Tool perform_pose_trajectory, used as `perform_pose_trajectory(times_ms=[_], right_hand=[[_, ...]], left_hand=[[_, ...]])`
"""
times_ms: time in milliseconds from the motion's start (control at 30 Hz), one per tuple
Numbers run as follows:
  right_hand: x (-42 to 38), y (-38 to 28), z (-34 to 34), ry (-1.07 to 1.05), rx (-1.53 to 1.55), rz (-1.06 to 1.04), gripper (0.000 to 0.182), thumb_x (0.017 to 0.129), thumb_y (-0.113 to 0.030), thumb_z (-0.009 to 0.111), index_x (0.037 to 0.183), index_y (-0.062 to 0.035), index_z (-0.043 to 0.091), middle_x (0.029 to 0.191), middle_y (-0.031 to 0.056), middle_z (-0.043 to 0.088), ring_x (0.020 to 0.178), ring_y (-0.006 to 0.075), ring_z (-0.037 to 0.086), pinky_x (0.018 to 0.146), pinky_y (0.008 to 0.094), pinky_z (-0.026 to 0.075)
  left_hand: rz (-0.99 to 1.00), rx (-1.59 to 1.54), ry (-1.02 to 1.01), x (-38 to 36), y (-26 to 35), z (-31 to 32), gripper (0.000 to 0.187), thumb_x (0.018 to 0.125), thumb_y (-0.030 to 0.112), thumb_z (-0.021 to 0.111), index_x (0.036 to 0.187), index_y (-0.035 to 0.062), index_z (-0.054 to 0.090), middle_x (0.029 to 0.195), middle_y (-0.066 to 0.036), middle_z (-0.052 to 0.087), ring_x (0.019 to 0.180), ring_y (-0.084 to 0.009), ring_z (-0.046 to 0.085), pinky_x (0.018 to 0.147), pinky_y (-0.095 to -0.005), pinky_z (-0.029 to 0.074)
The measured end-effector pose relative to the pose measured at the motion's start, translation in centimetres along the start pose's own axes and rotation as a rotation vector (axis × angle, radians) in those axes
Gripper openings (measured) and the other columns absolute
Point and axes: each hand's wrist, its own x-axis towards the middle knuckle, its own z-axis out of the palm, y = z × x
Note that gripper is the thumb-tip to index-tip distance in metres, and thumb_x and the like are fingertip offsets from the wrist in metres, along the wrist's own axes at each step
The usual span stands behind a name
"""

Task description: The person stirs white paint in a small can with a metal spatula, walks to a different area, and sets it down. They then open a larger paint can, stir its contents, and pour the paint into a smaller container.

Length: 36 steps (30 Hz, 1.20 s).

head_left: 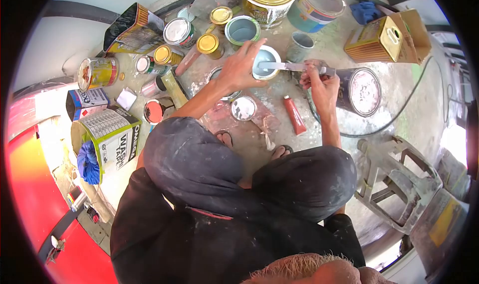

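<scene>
My left hand (239, 68) is closed around the left side of a small open can (275, 74) of pale blue-grey paint, its thumb low and its fingers near the far rim. In my right hand (320, 79) is a flat grey stick (292, 66), pinched near its right end. The stick lies level across the can's rim, with its left tip in the paint. Behind this can stands another open can (242, 30) with darker grey paint. A paint-streaked grey cup (302, 43) is just beyond the stick. Below my right hand lies a red tube (295, 115).
Several gold-lidded tins, including one tin (208, 44), crowd the floor at left. A dark paint pail (361, 92) lies right of my right hand, beside a black hose (394, 127). A plastic stool (399, 179) stands at lower right. A cut-open OMEGA tin (112, 139) is at left.
</scene>
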Motion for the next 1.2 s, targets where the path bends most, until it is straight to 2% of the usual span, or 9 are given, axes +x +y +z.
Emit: perform_pose_trajectory(times_ms=[267,367,400,500,600,700,900,1000,1200], right_hand=[[0.1,0.8,1.9,-0.019,-0.105,0.035,0.026,0.105,-0.020,0.065,0.115,0.0029,0.074,0.081,0.0035,0.071,0.069,0.0087,0.065,0.060,0.0246,0.052],[0.0,0.8,2.1,-0.035,-0.087,-0.032,0.028,0.106,-0.022,0.066,0.115,0.0027,0.074,0.081,0.0035,0.071,0.069,0.0085,0.065,0.061,0.0246,0.052],[0.1,0.8,2.3,-0.019,-0.092,-0.044,0.028,0.106,-0.023,0.066,0.116,0.0024,0.075,0.081,0.0032,0.071,0.069,0.0082,0.065,0.062,0.0244,0.052],[0.0,-0.1,2.4,-0.030,-0.113,-0.081,0.027,0.106,-0.022,0.067,0.113,0.0028,0.076,0.081,0.0031,0.071,0.069,0.0083,0.065,0.063,0.0240,0.052],[-0.9,-0.4,2.5,-0.024,-0.155,-0.075,0.027,0.105,-0.022,0.067,0.112,0.0030,0.076,0.080,0.0033,0.071,0.069,0.0087,0.065,0.063,0.0242,0.052],[-1.8,0.1,1.8,0.020,-0.084,-0.034,0.026,0.105,-0.021,0.067,0.112,0.0033,0.076,0.080,0.0038,0.071,0.068,0.0090,0.064,0.063,0.0250,0.053],[-3.3,2.1,-0.1,0.117,0.040,-0.088,0.025,0.107,-0.017,0.065,0.114,0.0061,0.074,0.080,0.0062,0.072,0.067,0.0110,0.066,0.062,0.0255,0.054],[-4.1,2.2,-1.1,0.171,0.049,-0.101,0.025,0.107,-0.016,0.064,0.115,0.0073,0.072,0.079,0.0076,0.071,0.066,0.0134,0.068,0.060,0.0275,0.056],[-4.8,2.2,-2.5,0.220,0.068,-0.078,0.025,0.108,-0.015,0.063,0.115,0.0078,0.071,0.081,0.0095,0.072,0.066,0.0165,0.069,0.060,0.0302,0.059]], left_hand=[[-0.136,0.117,-0.070,-0.2,-0.8,0.7,0.122,0.063,0.035,0.093,0.163,0.0065,0.028,0.137,-0.023,0.051,0.117,-0.0449,0.063,0.090,-0.0522,0.055],[-0.038,0.233,-0.092,-0.4,-2.0,0.6,0.125,0.063,0.036,0.094,0.164,0.0050,0.027,0.142,-0.024,0.050,0.122,-0.0445,0.062,0.094,-0.0520,0.055],[-0.025,0.304,-0.104,-0.8,-2.0,0.4,0.128,0.063,0.041,0.096,0.164,0.0046,0.026,0.148,-0.025,0.048,0.129,-0.0442,0.058,0.102,-0.0514,0.053],[-0.043,0.244,-0.091,-2.2,-2.3,-0.4,0.128,0.063,0.048,0.096,0.164,0.0048,0.029,0.153,-0.025,0.046,0.134,-0.0442,0.054,0.109,-0.0502,0.049],[-0.092,0.226,0.001,-4.6,-0.8,-3.3,0.123,0.065,0.054,0.094,0.161,0.0049,0.036,0.153,-0.023,0.047,0.133,-0.0439,0.055,0.109,-0.0495,0.049],[-0.055,0.363,0.063,-7.8,-1.8,-4.4,0.115,0.064,0.053,0.093,0.156,0.0047,0.046,0.149,-0.020,0.050,0.130,-0.0414,0.058,0.105,-0.0485,0.051],[-0.216,0.339,0.009,-9.7,-0.8,-4.8,0.108,0.059,0.055,0.093,0.144,0.0006,0.055,0.130,-0.018,0.055,0.123,-0.0378,0.060,0.097,-0.0490,0.053],[-0.193,0.421,0.015,-9.7,-0.6,-4.8,0.100,0.062,0.046,0.093,0.145,0.0028,0.057,0.129,-0.016,0.056,0.124,-0.0355,0.059,0.098,-0.0466,0.053],[-0.186,0.463,-0.024,-9.5,-0.4,-4.6,0.094,0.067,0.047,0.090,0.141,-0.0014,0.060,0.127,-0.015,0.057,0.121,-0.0329,0.060,0.097,-0.0453,0.053]])
